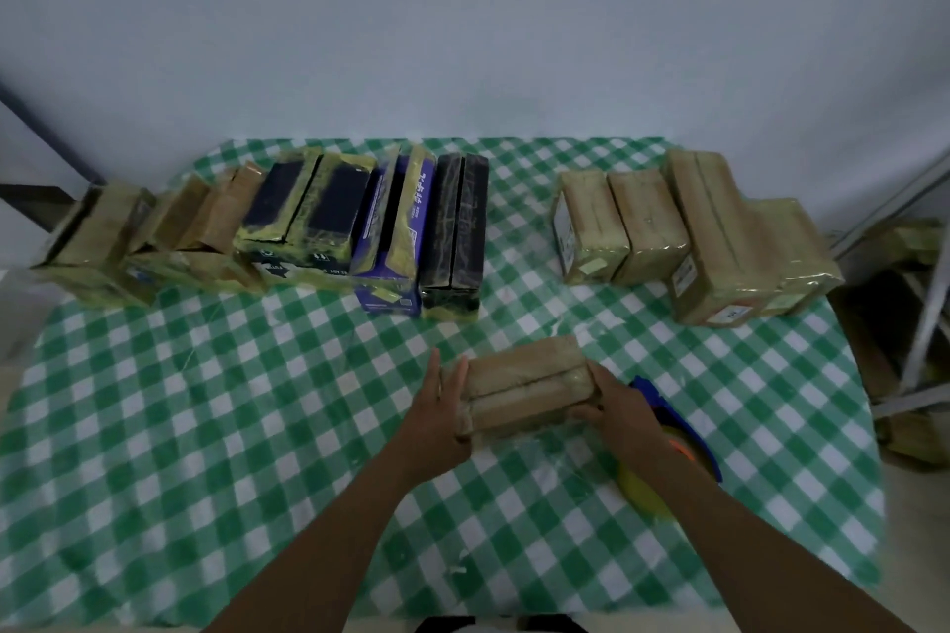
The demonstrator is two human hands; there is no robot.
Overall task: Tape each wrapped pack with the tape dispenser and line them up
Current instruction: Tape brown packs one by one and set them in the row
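A brown pack (524, 386) was held at the middle of the tabletop (257, 401).
The left hand (437, 419) was pressed flat-fingered on its left end, the right hand (617, 414) curled round the other; the tape dispenser (668, 409) was half hidden behind that wrist, lined packs (308, 216) along the far edge.

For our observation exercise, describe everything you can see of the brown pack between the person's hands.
The brown pack is a long block in glossy wrap, with a lengthwise groove as if two bars lie together. It lies flat, slightly askew, on the checked tablecloth. The left hand presses flat against its left end; the right hand grips its right end.
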